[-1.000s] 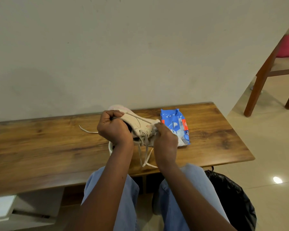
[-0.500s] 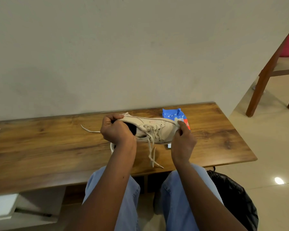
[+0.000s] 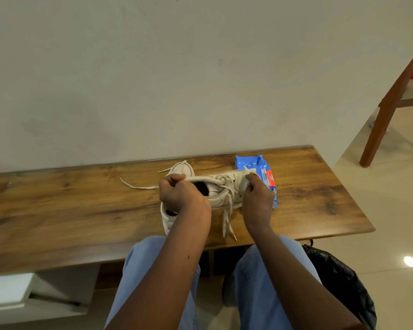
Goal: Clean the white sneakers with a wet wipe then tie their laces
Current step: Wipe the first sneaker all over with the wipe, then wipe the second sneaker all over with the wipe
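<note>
I hold one white sneaker above the wooden table, toe pointing right, its loose laces hanging toward the front edge. My left hand grips the heel collar. My right hand pinches a white wet wipe against the sneaker's toe. The second white sneaker lies on the table under my left hand, mostly hidden, with one lace trailing left. A blue wet wipe pack lies just behind my right hand.
The table stands against a plain wall. A black bin bag sits on the floor by my right knee. Wooden chair legs stand at the far right. A white shelf is at the lower left.
The held sneaker has turned from lying bunched between my hands to pointing toe right. My right hand moved right from the laces to the toe with the wipe.
</note>
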